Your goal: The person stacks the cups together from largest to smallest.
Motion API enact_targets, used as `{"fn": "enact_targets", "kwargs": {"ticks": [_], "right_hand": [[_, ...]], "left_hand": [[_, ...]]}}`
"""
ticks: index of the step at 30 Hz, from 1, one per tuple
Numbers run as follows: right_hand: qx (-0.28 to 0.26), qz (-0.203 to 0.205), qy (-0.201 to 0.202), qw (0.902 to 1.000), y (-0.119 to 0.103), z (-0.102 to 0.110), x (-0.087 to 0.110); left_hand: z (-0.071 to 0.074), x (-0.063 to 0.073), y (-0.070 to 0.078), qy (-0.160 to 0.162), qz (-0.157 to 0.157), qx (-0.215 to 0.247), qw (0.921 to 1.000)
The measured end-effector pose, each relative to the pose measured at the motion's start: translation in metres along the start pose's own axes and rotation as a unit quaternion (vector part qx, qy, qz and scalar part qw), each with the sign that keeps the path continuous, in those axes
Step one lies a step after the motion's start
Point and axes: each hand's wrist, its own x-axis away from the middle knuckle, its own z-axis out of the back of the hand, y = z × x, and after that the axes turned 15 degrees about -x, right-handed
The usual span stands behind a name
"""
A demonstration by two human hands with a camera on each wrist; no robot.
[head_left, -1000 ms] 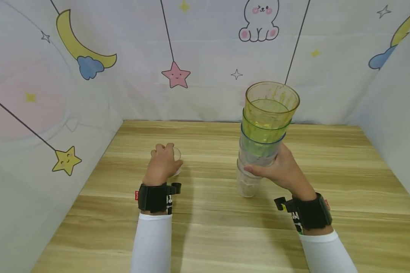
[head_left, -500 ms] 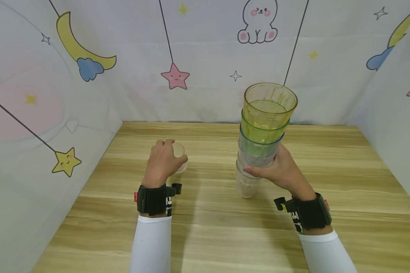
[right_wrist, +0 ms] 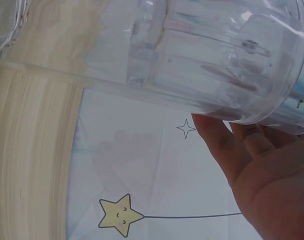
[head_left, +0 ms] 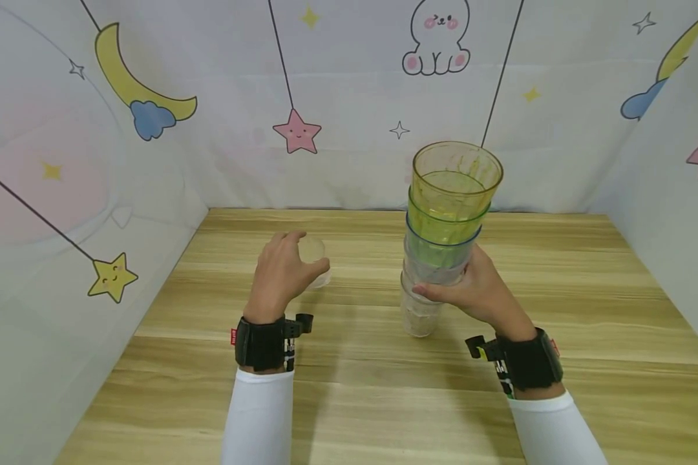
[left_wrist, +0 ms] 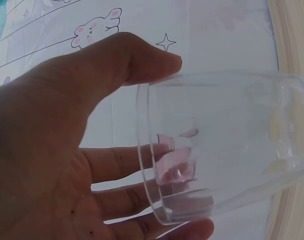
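Observation:
My left hand (head_left: 282, 274) holds a small clear cup (head_left: 313, 250) at the left of the table. In the left wrist view the thumb lies on one side of this cup near its rim and the fingers curl round the other; its base points toward the tabletop. My right hand (head_left: 471, 290) grips a tall stack of nested cups (head_left: 450, 210), thumb in front and fingers behind. A yellow cup tops the stack, then green and blue-rimmed ones, with clear cups below. The right wrist view shows the clear lower part (right_wrist: 211, 55) with fingers against its side.
The wood-grain table (head_left: 372, 400) reaches back to a white printed cloth (head_left: 349, 168). Cloth walls (head_left: 41, 310) also close off the left and right sides. Each wrist wears a black strap (head_left: 258, 342) with a small camera mount.
My left hand has moved slightly right and away from me with the clear cup, more of which now shows past the thumb. The right hand and the stack stay nearly where they were.

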Motion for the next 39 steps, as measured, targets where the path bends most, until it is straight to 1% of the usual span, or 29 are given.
{"fn": "enact_targets", "kwargs": {"ticks": [10,17,27,35,39], "right_hand": [[0.005,0.005,0.002,1.0,0.002,0.0,0.001],[0.006,-0.002,0.007,1.0,0.001,0.0,0.001],[-0.006,0.002,0.0,1.0,0.003,0.0,0.001],[-0.007,0.0,0.001,1.0,0.002,0.0,0.001],[-0.002,0.0,0.001,1.0,0.002,0.0,0.0]], "left_hand": [[0.003,0.001,0.008,0.025,-0.024,0.017,0.9993],[0.005,0.002,0.013,0.04,-0.038,0.027,0.9981],[0.011,0.006,0.023,0.075,-0.065,0.056,0.9935],[0.014,0.009,0.029,0.09,-0.071,0.063,0.9914],[0.016,0.01,0.033,0.107,-0.078,0.074,0.9884]]}}
